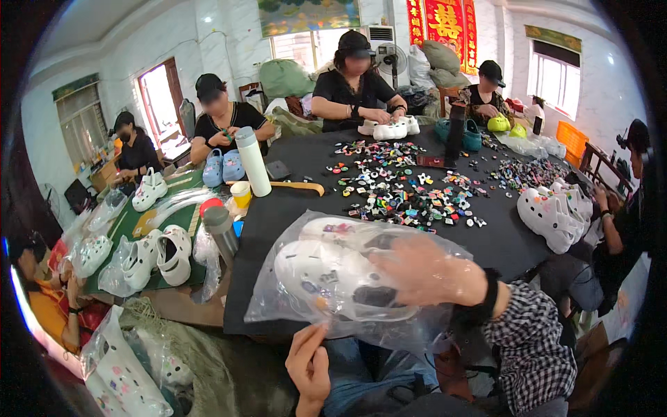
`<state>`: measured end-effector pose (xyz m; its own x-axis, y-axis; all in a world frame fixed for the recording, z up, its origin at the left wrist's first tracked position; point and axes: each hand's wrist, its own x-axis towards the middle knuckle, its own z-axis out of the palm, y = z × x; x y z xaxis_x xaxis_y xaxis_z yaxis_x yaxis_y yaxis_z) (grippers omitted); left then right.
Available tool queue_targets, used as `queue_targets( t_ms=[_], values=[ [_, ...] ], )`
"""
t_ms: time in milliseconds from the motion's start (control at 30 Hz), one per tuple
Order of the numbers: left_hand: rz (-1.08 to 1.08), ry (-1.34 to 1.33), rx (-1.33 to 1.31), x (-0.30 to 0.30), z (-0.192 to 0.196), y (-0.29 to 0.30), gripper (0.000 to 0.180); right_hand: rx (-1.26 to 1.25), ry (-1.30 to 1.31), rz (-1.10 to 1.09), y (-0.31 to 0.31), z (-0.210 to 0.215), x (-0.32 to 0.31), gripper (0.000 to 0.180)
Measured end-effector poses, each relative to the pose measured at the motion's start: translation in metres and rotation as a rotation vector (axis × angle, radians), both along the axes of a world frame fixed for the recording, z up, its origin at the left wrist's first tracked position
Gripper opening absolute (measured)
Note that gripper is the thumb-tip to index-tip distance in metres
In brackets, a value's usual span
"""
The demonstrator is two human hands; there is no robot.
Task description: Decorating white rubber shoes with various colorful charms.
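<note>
Two white foam clogs [340, 271] sit inside a clear plastic bag [278, 299]; left fingers [310, 342] pinch its edge open, right hand [424, 274] grips inside.

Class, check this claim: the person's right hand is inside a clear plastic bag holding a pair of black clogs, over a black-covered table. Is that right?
Not quite. The head view shows the right hand inside the clear plastic bag, but the pair of clogs in it is white, not black. The black-covered table is as stated.
</note>
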<state>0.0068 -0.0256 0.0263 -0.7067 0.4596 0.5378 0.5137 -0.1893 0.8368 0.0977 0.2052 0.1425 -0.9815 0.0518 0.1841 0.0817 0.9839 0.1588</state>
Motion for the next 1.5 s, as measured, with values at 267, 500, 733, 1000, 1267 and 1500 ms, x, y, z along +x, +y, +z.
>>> queue_targets(
  t_ms=[267,500,733,1000,1267,1500],
  values=[
    [0.299,0.084,0.101,-0.03,0.017,-0.033,0.041,0.066,-0.078,0.077,0.01,0.003,0.065,0.046],
    [-0.103,-0.205,-0.104,-0.077,0.013,0.001,0.059,0.186,0.055,0.055,-0.004,-0.038,0.105,0.037],
    [-0.156,-0.093,-0.293,-0.067,0.002,0.022,0.072,-0.026,0.256,0.016,0.007,-0.061,0.111,0.028],
    [0.034,-0.281,0.063,-0.063,0.023,0.003,0.02,-0.176,0.439,0.003,0.019,-0.057,0.121,0.035],
    [0.482,-0.206,0.353,-0.121,-0.01,-0.067,0.031,-0.462,0.719,-0.416,0.036,-0.03,0.149,0.028],
    [0.053,-0.265,-0.07,-0.085,-0.006,-0.046,0.055,-0.442,0.749,-0.549,0.051,-0.046,0.149,0.026]
  ],
)
